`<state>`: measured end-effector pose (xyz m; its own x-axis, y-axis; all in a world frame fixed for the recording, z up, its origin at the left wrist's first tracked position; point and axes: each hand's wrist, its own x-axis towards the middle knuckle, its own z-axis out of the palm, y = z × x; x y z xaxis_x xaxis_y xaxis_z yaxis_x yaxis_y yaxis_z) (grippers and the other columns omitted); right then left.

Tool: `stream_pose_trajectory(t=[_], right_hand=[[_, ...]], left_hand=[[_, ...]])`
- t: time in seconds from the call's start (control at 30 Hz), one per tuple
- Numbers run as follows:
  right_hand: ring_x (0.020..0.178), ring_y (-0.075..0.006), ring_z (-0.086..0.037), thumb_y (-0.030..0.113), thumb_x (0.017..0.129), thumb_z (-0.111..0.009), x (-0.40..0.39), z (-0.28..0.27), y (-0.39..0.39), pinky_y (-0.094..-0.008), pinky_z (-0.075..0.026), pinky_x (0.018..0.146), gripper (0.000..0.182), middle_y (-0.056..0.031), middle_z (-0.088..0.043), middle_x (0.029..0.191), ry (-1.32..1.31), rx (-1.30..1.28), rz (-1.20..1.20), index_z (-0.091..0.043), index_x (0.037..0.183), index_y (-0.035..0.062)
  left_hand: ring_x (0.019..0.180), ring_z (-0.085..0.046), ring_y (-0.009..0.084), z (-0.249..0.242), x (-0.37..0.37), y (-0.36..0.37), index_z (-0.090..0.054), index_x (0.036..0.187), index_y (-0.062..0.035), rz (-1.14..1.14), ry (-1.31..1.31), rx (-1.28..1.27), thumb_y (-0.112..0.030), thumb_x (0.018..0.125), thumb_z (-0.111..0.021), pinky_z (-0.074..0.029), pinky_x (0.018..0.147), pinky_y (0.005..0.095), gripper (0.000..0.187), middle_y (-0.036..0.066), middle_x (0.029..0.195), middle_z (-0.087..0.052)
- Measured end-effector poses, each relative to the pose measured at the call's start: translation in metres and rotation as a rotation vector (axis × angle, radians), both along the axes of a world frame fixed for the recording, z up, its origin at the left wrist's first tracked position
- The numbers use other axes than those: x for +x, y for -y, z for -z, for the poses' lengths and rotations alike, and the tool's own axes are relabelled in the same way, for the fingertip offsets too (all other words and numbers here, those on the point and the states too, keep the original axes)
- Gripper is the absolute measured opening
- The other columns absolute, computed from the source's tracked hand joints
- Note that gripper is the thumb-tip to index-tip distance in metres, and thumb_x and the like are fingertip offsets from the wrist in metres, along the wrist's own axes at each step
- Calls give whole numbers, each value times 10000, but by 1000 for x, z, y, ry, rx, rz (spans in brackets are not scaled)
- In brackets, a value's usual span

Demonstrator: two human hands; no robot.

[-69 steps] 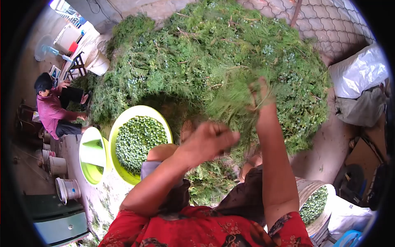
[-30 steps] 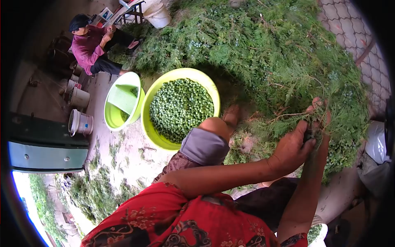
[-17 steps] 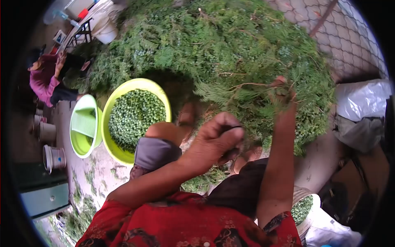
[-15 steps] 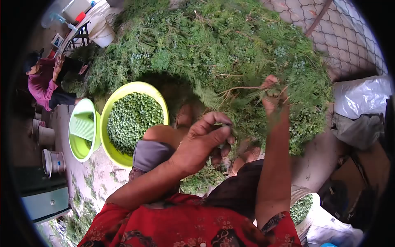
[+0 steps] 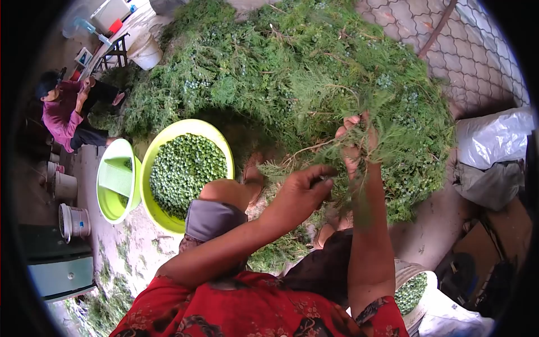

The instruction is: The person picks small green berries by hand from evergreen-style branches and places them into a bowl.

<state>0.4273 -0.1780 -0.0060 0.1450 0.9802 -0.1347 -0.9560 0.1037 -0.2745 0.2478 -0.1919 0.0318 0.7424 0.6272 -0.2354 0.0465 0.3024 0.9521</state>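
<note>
My right hand (image 5: pixel 355 140) is closed around a feathery evergreen branch (image 5: pixel 314 147), with green sprays hanging about the wrist. Left of it and slightly lower is my left hand (image 5: pixel 306 190), its thumb and fingers drawn together beside the sprays. Whatever lies between those fingertips is hidden. Beneath and beyond both hands spreads a large heap of cut evergreen branches (image 5: pixel 252 73), dotted with pale blue-green cones. By my left knee stands a yellow-green basin (image 5: pixel 224 137) full of small green cones (image 5: pixel 188 174).
A smaller green tub (image 5: pixel 106 210) with a ribbed board stands left of the basin. A co-worker (image 5: pixel 62 115) sits at the far left. A white bucket (image 5: pixel 145 53) stands behind the heap. At lower right is a container (image 5: pixel 424 312) of green cones; a silvery sack (image 5: pixel 494 137) lies at right.
My right hand has brought the branch nearer and slightly left, turning it. My left hand has moved a little right and down, closer to the branch.
</note>
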Motion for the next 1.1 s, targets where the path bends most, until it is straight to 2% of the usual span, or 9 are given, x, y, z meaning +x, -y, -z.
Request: stream_pose_trajectory(t=[0.13,0.27,0.37,0.47,0.67,0.73,0.8,0.87,1.1], right_hand=[[583,-158,-467,414,934,-410,-10,4,-1,-297,-413,459,350,-21,-471,661,185,-468,197,-488,804,99],[543,-160,-479,487,900,-439,-1,9,-2,-277,-402,436,409,-9,-476,618,114,-44,-131,-502,775,103],[510,-124,-508,536,860,-484,-38,-58,5,-227,-352,354,417,-15,-536,648,459,-591,129,-537,840,123],[428,-123,-472,518,871,-478,-13,-25,-2,-206,-324,318,388,-28,-548,643,513,-658,301,-536,855,135],[330,-87,-404,545,880,-433,7,-12,7,-212,-280,263,384,-6,-540,614,393,-366,-18,-525,811,179],[317,-88,-400,597,856,-427,-13,-1,4,-216,-261,254,415,6,-511,568,614,-649,314,-502,765,199],[313,-90,-384,634,825,-449,-10,-11,7,-222,-249,261,431,17,-482,535,510,-660,145,-493,764,210],[314,-89,-367,642,808,-472,-3,-8,10,-233,-245,261,429,27,-480,538,363,-265,-76,-492,752,218],[355,-86,-377,613,818,-492,-10,1,-4,-213,-252,296,418,46,-467,539,665,-499,267,-478,717,207]], left_hand=[[605,-464,58,0,13,-9,-480,1120,41,-232,-84,-212,-159,851,-601,-382,517,215,356,16,721,-547],[549,-420,45,12,19,-17,-525,949,-29,-253,43,-225,-194,852,-617,-331,470,200,212,-11,696,-524],[480,-381,33,12,25,-20,-523,857,-75,-398,133,-326,-201,879,-577,-302,421,193,138,-34,626,-495],[444,-370,12,3,4,-28,-543,788,-108,-42,71,-195,-256,898,-551,-252,379,168,185,-48,595,-494],[433,-327,21,-3,3,-32,-550,1058,-78,-66,-37,-421,-270,874,-590,-217,377,153,269,-30,654,-488],[432,-327,30,4,4,-34,-523,1092,-83,-75,9,-544,-252,872,-595,-208,375,149,286,-21,664,-482],[435,-331,33,6,5,-32,-522,1066,-92,-53,34,-609,-246,869,-600,-206,374,151,263,-14,673,-483],[438,-335,36,10,6,-29,-520,1041,-100,-28,56,-668,-240,865,-604,-204,373,152,240,-7,682,-483],[443,-353,35,6,15,-24,-501,825,-141,-211,37,-506,-199,869,-586,-221,380,158,112,-33,648,-474]])
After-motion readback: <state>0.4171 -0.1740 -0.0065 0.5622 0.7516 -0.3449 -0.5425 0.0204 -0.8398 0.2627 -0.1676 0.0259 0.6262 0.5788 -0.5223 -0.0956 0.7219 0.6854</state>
